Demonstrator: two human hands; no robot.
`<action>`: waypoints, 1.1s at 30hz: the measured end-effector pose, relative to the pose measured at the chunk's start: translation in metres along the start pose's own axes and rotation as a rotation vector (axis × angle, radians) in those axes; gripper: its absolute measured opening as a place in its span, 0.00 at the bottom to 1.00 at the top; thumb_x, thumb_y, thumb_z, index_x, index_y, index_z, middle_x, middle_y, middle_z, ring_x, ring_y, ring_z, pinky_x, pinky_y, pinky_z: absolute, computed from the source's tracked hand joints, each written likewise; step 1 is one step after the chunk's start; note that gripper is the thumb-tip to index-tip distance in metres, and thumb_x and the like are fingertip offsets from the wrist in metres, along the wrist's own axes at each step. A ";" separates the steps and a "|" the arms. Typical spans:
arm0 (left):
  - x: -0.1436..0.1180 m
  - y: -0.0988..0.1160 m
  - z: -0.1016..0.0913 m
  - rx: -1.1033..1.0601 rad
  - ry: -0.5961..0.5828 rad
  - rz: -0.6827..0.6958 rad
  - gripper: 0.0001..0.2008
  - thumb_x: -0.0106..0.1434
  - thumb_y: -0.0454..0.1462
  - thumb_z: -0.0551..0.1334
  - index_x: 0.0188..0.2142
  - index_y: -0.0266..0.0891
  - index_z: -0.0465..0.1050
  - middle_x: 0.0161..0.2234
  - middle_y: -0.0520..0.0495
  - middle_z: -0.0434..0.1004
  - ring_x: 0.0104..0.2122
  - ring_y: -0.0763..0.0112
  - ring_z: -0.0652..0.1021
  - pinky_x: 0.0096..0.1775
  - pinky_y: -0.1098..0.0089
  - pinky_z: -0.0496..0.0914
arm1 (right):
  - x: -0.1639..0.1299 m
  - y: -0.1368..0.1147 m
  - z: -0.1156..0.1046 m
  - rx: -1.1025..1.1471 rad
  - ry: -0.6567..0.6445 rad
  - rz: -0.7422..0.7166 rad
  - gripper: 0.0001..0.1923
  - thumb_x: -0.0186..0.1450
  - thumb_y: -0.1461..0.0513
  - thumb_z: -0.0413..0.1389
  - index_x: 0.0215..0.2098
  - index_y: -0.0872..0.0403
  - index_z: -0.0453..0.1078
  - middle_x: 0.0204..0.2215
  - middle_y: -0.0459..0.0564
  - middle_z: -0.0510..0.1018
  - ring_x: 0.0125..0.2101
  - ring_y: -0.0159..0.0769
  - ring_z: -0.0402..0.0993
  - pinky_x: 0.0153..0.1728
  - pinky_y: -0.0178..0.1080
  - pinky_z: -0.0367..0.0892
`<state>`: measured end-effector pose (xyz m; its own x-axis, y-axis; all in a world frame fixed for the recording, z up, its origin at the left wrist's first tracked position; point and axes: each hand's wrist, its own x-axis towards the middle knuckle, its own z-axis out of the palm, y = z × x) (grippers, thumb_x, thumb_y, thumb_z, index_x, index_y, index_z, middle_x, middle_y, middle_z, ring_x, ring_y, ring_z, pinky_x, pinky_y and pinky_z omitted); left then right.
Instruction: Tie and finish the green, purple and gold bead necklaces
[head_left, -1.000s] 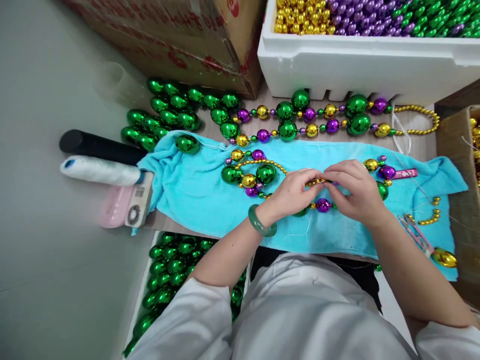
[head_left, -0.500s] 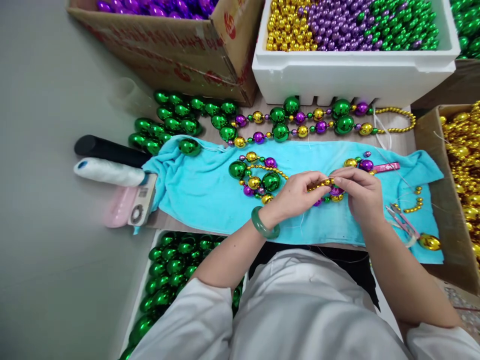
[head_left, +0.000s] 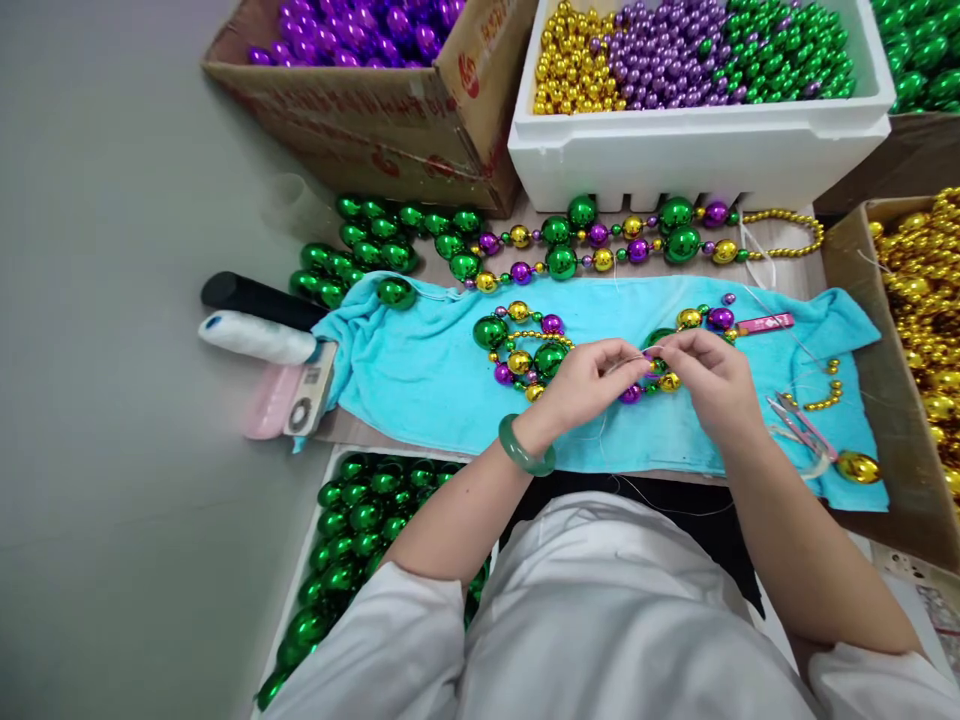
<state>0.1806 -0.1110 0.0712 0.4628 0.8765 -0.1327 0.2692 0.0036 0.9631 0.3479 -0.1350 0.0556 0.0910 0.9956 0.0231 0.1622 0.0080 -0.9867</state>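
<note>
Item: bead strand, lying on the towel on your surface. Your left hand and right hand, earlier pressed together, now sit slightly apart, each grip pinched shut on the strand; thin thread shows between, suggesting threading continues.

Both hands pinching a bead strand over turquoise towel

wooden table, turquoise towel, bead strands
</note>
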 end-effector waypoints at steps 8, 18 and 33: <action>0.001 -0.002 0.004 0.114 0.103 0.047 0.08 0.59 0.38 0.63 0.37 0.37 0.75 0.33 0.48 0.77 0.30 0.74 0.73 0.33 0.72 0.68 | 0.001 0.000 0.001 0.478 -0.031 0.147 0.08 0.63 0.57 0.55 0.31 0.51 0.61 0.25 0.45 0.73 0.23 0.29 0.68 0.19 0.32 0.61; 0.032 0.026 0.021 -0.186 -0.008 -0.002 0.09 0.59 0.38 0.62 0.36 0.34 0.75 0.31 0.48 0.77 0.28 0.77 0.73 0.33 0.73 0.68 | 0.014 -0.019 -0.029 0.547 0.153 0.007 0.09 0.62 0.59 0.57 0.29 0.52 0.61 0.21 0.41 0.69 0.21 0.27 0.67 0.20 0.31 0.63; 0.108 0.261 0.054 0.003 -0.262 0.231 0.10 0.63 0.23 0.53 0.42 0.20 0.70 0.22 0.54 0.69 0.23 0.88 0.73 0.31 0.79 0.62 | -0.050 -0.031 -0.170 0.524 0.543 -0.044 0.09 0.55 0.58 0.64 0.28 0.54 0.71 0.22 0.45 0.75 0.22 0.28 0.70 0.22 0.30 0.67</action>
<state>0.3467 -0.0412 0.2957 0.7125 0.7009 0.0325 0.1347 -0.1821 0.9740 0.5052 -0.2009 0.1121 0.5886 0.8084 0.0061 -0.2993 0.2249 -0.9273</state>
